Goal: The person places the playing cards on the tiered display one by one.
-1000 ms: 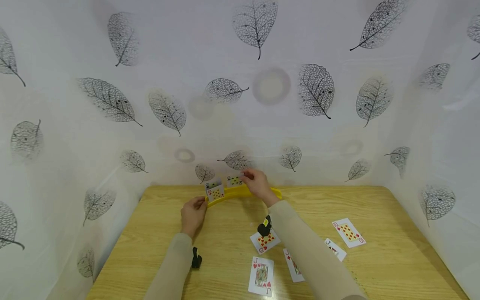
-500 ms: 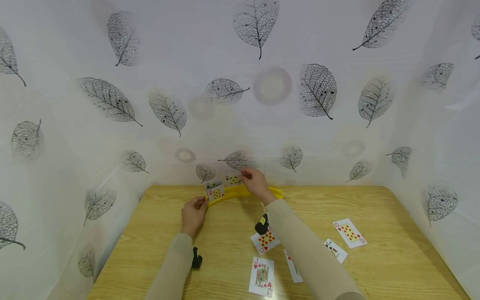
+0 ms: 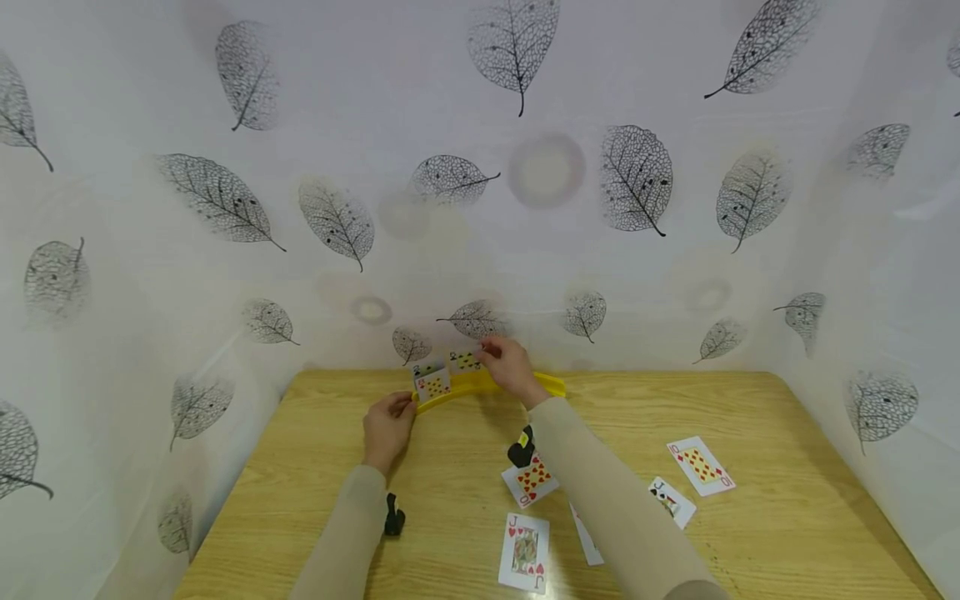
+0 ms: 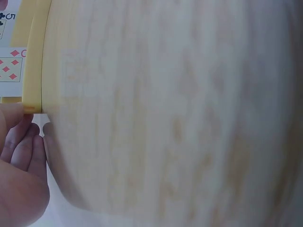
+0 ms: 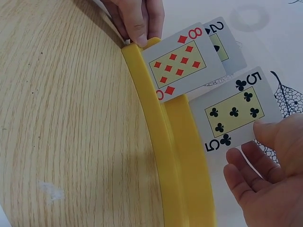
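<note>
While the wooden table fills most of the view, one curved yellow plastic card holder sits at its far edge, ahead of both hands. Three cards stand in it: eight of diamonds, a black two behind it, five of clubs. Five more cards lie flat near the right sleeve: a ten of diamonds, a nine of hearts, a jack, another face card, and one mostly hidden by the arm. Left hand has fingers curled, thumb and fingertip pinching the holder's left end. Right hand pinches the five of clubs at its edge, fingers loosely bent. Table has pale grain, smooth.
</note>
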{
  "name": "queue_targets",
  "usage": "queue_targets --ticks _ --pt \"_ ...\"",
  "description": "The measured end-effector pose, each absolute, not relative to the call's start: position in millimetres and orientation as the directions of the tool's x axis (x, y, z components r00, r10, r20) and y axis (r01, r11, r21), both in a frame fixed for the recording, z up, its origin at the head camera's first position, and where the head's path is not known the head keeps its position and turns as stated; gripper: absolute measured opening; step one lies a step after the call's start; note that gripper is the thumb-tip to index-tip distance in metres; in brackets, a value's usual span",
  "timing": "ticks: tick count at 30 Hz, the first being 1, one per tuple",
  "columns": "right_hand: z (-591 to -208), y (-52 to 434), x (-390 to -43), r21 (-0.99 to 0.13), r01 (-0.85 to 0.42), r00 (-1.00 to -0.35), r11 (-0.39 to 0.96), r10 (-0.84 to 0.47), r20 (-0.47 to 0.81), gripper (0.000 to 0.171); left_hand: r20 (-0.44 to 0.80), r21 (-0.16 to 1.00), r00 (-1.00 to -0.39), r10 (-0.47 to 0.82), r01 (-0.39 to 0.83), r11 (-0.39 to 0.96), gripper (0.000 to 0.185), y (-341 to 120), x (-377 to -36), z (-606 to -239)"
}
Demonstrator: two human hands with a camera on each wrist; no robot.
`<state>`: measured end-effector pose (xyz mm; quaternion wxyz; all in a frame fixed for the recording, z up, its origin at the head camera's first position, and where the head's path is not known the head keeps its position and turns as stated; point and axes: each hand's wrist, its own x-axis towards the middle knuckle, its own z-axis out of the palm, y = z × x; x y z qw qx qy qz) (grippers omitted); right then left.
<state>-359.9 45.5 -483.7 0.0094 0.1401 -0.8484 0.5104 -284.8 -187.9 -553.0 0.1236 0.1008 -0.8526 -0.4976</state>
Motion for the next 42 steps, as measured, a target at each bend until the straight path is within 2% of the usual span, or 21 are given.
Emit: queue_targets --ticks 17,42 --pt "-483.3 46.8 -361.0 -0.857 -0.277 -0.953 0.435 -0.237 0.188 0.029 0.107 0.878 -0.947 -0.302 -0.053 0.476 0.025 -189.7 -286.2 -555.0" --pt "-490.7 45.8 -360.6 -0.865 -0.215 -0.969 0.454 -0.212 0.13 0.032 0.111 0.87 -0.948 -0.299 -0.053 0.491 0.024 -188.6 -286.0 -554.1"
